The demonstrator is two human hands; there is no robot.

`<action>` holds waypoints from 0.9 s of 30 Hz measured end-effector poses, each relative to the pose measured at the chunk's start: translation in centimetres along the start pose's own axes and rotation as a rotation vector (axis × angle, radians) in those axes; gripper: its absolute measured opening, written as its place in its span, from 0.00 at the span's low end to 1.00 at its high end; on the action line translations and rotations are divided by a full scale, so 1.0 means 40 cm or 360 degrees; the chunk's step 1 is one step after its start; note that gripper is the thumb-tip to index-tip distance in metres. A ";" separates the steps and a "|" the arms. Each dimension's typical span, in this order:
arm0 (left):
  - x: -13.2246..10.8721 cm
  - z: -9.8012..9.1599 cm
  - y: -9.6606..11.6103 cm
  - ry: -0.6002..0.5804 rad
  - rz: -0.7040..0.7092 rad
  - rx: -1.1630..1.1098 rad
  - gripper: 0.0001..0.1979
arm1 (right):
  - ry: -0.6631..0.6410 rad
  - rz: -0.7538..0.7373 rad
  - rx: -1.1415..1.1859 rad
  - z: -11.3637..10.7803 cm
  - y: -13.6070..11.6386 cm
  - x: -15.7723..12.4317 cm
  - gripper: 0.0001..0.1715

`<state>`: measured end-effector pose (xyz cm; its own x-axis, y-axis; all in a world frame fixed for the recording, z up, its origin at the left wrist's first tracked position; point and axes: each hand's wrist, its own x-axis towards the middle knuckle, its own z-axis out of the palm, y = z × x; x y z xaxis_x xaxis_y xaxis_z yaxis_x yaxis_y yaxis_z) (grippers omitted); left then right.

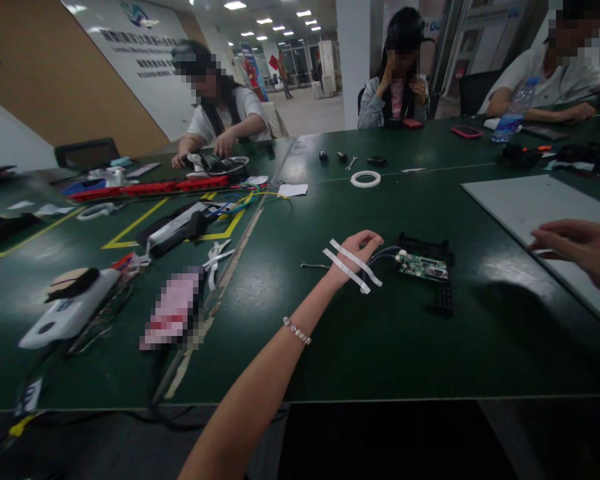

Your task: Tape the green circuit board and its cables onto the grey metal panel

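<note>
My left hand [356, 257] rests low over the table with its fingers curled around dark cables [386, 252]. Two strips of white tape [351, 267] lie across the back of this hand, their ends hanging loose. Just right of it, the cables meet a green circuit board [423, 267] set in a black plastic frame [446, 293]. A thin cable end [314, 266] sticks out to the left. At the right edge, my right hand [580, 252] is raised, fingers pressed together. Something thin and whitish shows under its fingertips, too small to name.
A roll of white tape [365, 179] and a small wrench [351, 163] lie farther back. A grey-white board [535, 213] lies at right, near a water bottle [515, 113]. Power strips, a phone [173, 310] and cables spread leftward. Several people sit across the table.
</note>
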<state>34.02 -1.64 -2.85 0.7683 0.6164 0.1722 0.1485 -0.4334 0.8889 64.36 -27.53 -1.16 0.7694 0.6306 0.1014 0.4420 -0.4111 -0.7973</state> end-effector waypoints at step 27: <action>-0.013 -0.021 0.043 -0.0077 -0.0546 -0.0656 0.21 | 0.0034 0.0009 -0.1246 0.146 0.110 0.179 0.44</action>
<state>33.37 -2.18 -1.06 0.7480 0.6420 -0.1683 0.1468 0.0873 0.9853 69.13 -20.97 -7.42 0.7780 0.6174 0.1165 0.6283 -0.7640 -0.1467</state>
